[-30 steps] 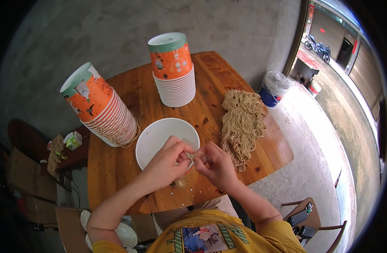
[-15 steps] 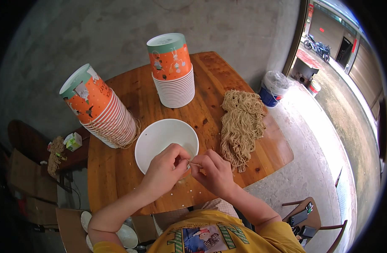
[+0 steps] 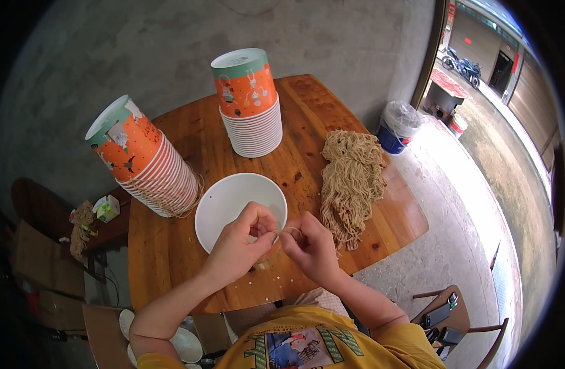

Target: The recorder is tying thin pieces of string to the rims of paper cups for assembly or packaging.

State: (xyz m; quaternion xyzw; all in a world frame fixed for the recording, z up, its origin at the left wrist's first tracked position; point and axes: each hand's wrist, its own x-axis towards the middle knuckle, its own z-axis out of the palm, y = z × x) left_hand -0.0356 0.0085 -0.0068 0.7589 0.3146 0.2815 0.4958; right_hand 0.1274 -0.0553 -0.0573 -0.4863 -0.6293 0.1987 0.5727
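Both hands meet over the near right rim of a white paper bucket (image 3: 224, 209) standing on the wooden table. A thin tan string (image 3: 293, 229) runs between my fingertips. My left hand (image 3: 245, 237) pinches it with thumb and forefinger. Curled close by, my right hand (image 3: 310, 243) grips the same string, which bends in a small loop above the forefinger. Whether it is knotted cannot be made out. A bundle of tan strings (image 3: 354, 184) lies on the table to the right of my right hand.
Two stacks of upturned orange and green paper buckets stand beyond: a leaning left stack (image 3: 141, 157) with strings around its lower part, and an upright back stack (image 3: 248, 101). Small white bits dot the near table edge (image 3: 233, 295). A blue bin (image 3: 393, 138) stands on the floor at right.
My fingers have shifted on the string, and my right hand has turned and drawn up slightly. A small loop of string now shows at its forefinger. The bucket and bundle stay in place.
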